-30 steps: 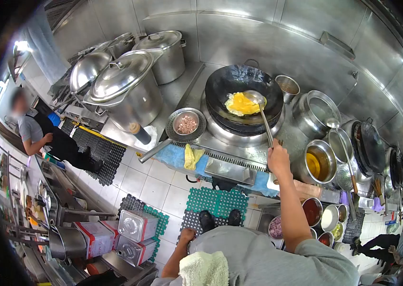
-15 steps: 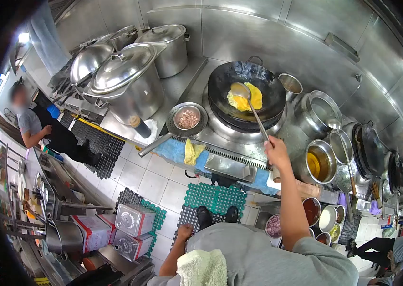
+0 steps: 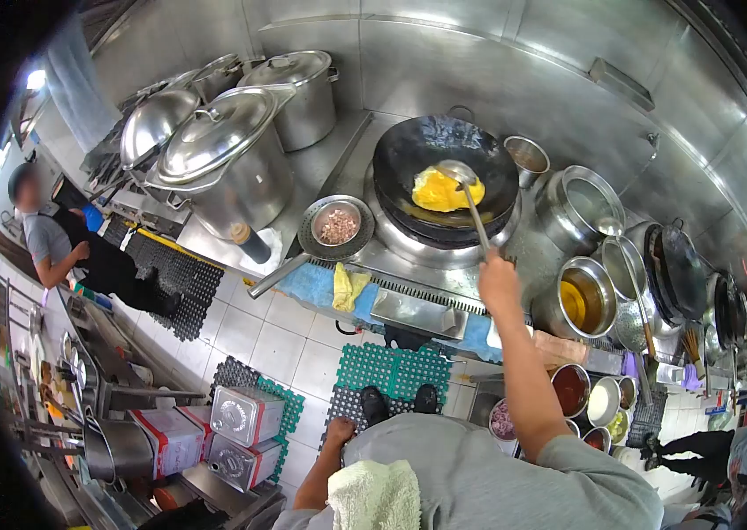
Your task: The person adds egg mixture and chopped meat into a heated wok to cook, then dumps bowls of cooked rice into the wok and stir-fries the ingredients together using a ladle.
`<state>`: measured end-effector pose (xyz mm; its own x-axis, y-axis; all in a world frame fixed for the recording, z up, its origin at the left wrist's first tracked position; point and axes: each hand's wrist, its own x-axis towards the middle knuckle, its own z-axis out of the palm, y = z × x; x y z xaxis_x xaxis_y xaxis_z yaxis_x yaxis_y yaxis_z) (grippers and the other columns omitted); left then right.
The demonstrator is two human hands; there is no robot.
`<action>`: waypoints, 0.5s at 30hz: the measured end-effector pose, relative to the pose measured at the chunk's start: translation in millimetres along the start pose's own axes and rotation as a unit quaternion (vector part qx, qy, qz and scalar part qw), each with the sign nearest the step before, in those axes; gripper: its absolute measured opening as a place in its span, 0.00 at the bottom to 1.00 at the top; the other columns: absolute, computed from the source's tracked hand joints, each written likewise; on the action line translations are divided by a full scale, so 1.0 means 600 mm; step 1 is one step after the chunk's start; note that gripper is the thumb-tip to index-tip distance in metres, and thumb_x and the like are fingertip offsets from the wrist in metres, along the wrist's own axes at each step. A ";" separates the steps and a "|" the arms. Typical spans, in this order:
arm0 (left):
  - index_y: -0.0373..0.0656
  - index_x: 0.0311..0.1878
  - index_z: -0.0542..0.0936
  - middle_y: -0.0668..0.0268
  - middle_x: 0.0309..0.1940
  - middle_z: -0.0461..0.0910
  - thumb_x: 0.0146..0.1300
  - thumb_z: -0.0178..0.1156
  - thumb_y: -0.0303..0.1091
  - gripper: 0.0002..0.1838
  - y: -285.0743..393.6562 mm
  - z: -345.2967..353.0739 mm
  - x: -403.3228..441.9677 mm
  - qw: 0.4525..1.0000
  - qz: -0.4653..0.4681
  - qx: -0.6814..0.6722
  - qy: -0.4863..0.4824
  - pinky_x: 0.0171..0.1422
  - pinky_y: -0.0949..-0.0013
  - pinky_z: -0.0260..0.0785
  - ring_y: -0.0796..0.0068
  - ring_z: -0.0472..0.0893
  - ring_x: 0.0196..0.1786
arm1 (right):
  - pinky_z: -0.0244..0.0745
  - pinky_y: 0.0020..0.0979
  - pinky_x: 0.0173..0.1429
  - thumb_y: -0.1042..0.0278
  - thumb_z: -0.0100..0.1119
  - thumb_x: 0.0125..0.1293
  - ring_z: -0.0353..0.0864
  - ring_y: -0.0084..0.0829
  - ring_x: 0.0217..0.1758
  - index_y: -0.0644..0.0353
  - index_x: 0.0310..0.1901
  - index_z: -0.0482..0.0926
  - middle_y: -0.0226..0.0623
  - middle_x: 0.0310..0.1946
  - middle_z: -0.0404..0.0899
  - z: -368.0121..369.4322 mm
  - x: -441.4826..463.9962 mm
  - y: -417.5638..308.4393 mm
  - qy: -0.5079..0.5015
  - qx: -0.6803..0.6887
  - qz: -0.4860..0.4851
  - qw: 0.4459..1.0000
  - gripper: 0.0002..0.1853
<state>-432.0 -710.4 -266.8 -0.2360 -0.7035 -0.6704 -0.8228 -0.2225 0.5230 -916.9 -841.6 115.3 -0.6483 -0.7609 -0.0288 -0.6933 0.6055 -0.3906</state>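
Observation:
My right hand (image 3: 499, 284) grips the handle of a wok ladle (image 3: 470, 194), its fingers wrapped round it. The ladle's bowl presses against the far right side of a yellow, partly set egg (image 3: 439, 190) in a large black wok (image 3: 400, 159). The wok sits on the round steel burner ring (image 3: 404, 246). Low beside my body hangs my left hand (image 3: 340, 431), its fingers curled closed with nothing visible in them. Left of the wok, a small bowl of chopped pinkish pieces (image 3: 338, 226) rests in a perforated strainer (image 3: 309, 237) with a long handle.
Lidded stockpots (image 3: 245, 168) stand at the left. A squeeze bottle (image 3: 254, 246) and yellow cloth (image 3: 348, 287) are near the front. To the right are a pot of oil (image 3: 601, 305), stacked woks (image 3: 684, 265) and ingredient containers (image 3: 603, 402). A co-worker (image 3: 73, 247) stands far left.
The ladle's bowl has moved from the egg's left upper part to its right side. The egg has shifted and looks more spread out. My left hand stays low.

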 end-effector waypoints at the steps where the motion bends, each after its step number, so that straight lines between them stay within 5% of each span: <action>1: 0.42 0.39 0.89 0.55 0.29 0.89 0.65 0.61 0.47 0.18 0.005 -0.004 0.004 0.999 0.017 0.035 -0.016 0.49 0.55 0.81 0.57 0.90 0.37 | 0.76 0.58 0.58 0.66 0.58 0.73 0.82 0.61 0.54 0.58 0.65 0.76 0.58 0.49 0.84 0.021 0.011 -0.001 0.000 -0.003 0.009 1.000 0.20; 5: 0.40 0.38 0.88 0.57 0.28 0.89 0.66 0.61 0.47 0.18 -0.002 0.005 0.031 0.997 -0.041 -0.046 -0.048 0.48 0.57 0.81 0.62 0.90 0.35 | 0.79 0.55 0.57 0.65 0.59 0.72 0.84 0.61 0.53 0.61 0.65 0.76 0.58 0.47 0.85 0.058 0.027 0.018 0.016 0.121 -0.082 0.989 0.22; 8: 0.37 0.33 0.87 0.57 0.26 0.87 0.64 0.60 0.32 0.11 0.009 0.008 0.024 0.987 -0.024 -0.158 0.026 0.29 0.66 0.77 0.67 0.86 0.25 | 0.78 0.50 0.59 0.64 0.62 0.71 0.84 0.60 0.54 0.63 0.63 0.79 0.58 0.50 0.85 0.032 0.014 0.064 -0.028 0.202 -0.106 0.973 0.22; 11: 0.36 0.37 0.88 0.56 0.27 0.88 0.66 0.61 0.47 0.20 -0.008 0.015 0.024 0.974 -0.042 -0.221 0.019 0.47 0.55 0.81 0.58 0.90 0.35 | 0.78 0.49 0.60 0.64 0.63 0.71 0.84 0.60 0.55 0.63 0.63 0.80 0.59 0.50 0.85 -0.045 -0.025 0.062 -0.103 0.207 -0.035 0.972 0.22; 12: 0.37 0.37 0.88 0.54 0.29 0.89 0.65 0.60 0.48 0.21 -0.001 0.011 0.010 0.986 -0.027 -0.165 0.016 0.48 0.53 0.81 0.55 0.90 0.37 | 0.78 0.51 0.57 0.64 0.62 0.71 0.84 0.59 0.52 0.63 0.59 0.81 0.56 0.45 0.86 -0.016 -0.028 0.072 0.048 0.162 -0.098 0.981 0.19; 15: 0.40 0.39 0.88 0.51 0.36 0.89 0.64 0.58 0.50 0.21 -0.003 0.002 -0.012 0.998 0.057 0.008 0.018 0.51 0.49 0.80 0.48 0.89 0.43 | 0.78 0.52 0.54 0.63 0.62 0.71 0.85 0.59 0.48 0.62 0.56 0.82 0.54 0.41 0.87 0.035 -0.001 0.049 0.073 0.046 -0.054 0.995 0.16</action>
<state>-429.4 -704.3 -263.7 -0.3110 -0.7469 -0.5877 -0.7999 -0.1282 0.5863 -930.2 -828.1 84.7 -0.6142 -0.7750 0.1491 -0.7346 0.4924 -0.4668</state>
